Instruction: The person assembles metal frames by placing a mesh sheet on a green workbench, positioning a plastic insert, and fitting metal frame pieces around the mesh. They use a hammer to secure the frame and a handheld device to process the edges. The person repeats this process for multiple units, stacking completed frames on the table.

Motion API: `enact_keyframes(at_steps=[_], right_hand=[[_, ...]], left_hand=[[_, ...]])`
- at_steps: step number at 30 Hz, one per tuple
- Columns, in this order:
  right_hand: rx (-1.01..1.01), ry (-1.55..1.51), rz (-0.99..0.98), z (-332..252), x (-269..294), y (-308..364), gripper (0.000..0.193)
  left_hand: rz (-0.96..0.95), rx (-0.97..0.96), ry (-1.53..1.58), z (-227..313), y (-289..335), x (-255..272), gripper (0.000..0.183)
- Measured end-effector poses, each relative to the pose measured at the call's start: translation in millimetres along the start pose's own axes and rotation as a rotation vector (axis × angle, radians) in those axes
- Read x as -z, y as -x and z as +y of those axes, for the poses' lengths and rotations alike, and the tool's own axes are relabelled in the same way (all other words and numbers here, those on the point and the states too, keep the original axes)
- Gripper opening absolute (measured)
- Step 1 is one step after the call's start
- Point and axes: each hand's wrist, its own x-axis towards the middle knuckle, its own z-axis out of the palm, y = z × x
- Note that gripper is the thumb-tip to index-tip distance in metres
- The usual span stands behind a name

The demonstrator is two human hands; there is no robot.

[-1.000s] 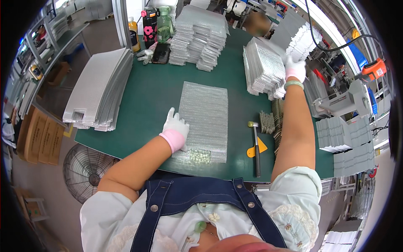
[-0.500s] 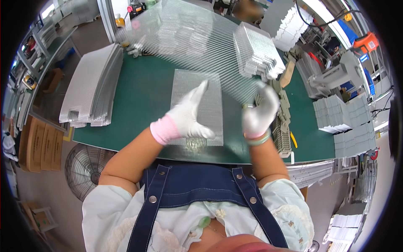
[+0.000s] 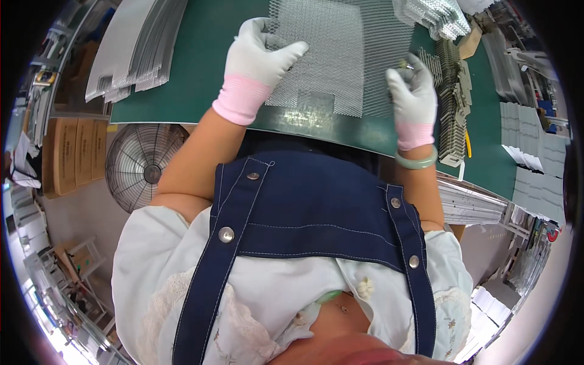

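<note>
Two clear mesh sheets overlap on the green table in front of me. The smaller, denser-looking mesh sheet (image 3: 328,55) has a notch at its near edge. A larger mesh sheet (image 3: 384,52) reaches past it on the right. My left hand (image 3: 258,55), in a white glove with a pink cuff, is at the left edge, thumb stretched over the mesh and fingers curved apart from it. My right hand (image 3: 415,100), gloved alike, has thumb and fingers bent around the larger sheet's right edge. A small yellowish bit shows by its fingertips, too small to name.
Stacked mesh sheets (image 3: 137,45) lie at the table's left, with another stack (image 3: 435,15) at the far right. A row of grey-beige parts (image 3: 452,100) and a yellow tool (image 3: 468,143) sit right of my right hand. A floor fan (image 3: 146,167) stands left, below the table (image 3: 201,67).
The larger mesh sheet has come down from the air onto the smaller one. My right hand moved with it, and my left hand went to the left edge. The view has tilted downward.
</note>
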Motion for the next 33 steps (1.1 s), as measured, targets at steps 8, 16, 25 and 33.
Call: enact_keyframes(at_steps=[8,16,25,33], right_hand=[[-0.041,0.509,-0.028,63,-39,-5,0.077],[-0.092,0.685,-0.133,78,-47,-10,0.075],[-0.069,0.832,-0.168,79,-52,-8,0.074],[-0.042,0.832,-0.212,85,-48,-14,0.073]], left_hand=[[-0.086,0.054,-0.567,-54,-15,-19,0.087],[-0.222,0.210,-0.660,-68,-21,-28,0.081],[-0.264,0.221,-0.689,-71,-28,-26,0.078],[-0.297,0.283,-0.731,-62,-32,-29,0.071]])
